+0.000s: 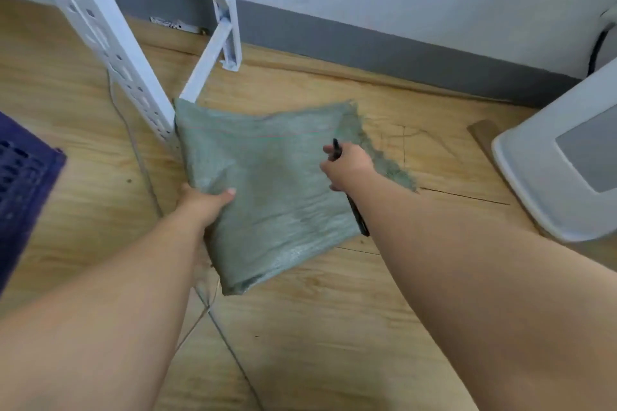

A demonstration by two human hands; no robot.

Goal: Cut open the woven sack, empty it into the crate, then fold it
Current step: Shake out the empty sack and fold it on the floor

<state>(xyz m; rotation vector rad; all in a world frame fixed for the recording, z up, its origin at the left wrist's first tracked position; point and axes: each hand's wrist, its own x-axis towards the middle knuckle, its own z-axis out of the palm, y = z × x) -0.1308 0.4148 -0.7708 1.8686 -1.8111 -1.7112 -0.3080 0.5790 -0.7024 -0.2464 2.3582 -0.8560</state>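
The green woven sack [273,183] lies flat on the floor. The left hand [203,203] grips its left edge, thumb on top. The right hand [347,165], over its right edge, holds a black tool [357,213].

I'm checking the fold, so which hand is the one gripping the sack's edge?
The left hand, thumb on top of the sack at its left edge. The right hand holds a black tool.
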